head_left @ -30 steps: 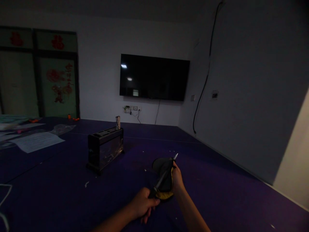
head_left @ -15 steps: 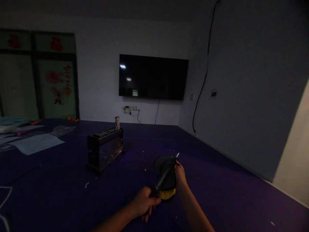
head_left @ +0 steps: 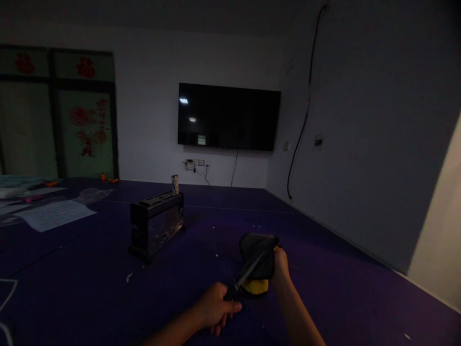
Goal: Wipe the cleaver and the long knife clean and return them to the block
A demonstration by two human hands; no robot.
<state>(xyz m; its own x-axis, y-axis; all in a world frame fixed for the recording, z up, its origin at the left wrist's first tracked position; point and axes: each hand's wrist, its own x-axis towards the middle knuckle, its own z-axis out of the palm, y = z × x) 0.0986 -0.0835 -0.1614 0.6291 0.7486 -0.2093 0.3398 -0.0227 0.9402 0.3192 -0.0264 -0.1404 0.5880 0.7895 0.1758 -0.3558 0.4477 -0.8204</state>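
Observation:
Low in the head view, my left hand (head_left: 218, 306) is closed around the dark handle of a knife (head_left: 251, 269). Its pale blade slants up and to the right, against a grey cloth (head_left: 257, 247) with a yellow underside. My right hand (head_left: 281, 263) grips the cloth at its right edge, and the blade's tip is hidden there. Left of my hands stands a black slotted knife block (head_left: 158, 221) with clear sides. A patterned handle (head_left: 175, 184) sticks up from its far end.
Papers (head_left: 57, 214) and clear plastic lie on the purple surface at the left. Small white scraps are scattered about. A white cord (head_left: 7, 294) runs at the lower left edge. A television (head_left: 228, 117) hangs on the far wall, and a dark cable (head_left: 306, 115) dangles on the right wall.
My right hand and the cloth have moved to the right along the blade, toward its tip. My left hand has stayed nearly in place with the knife.

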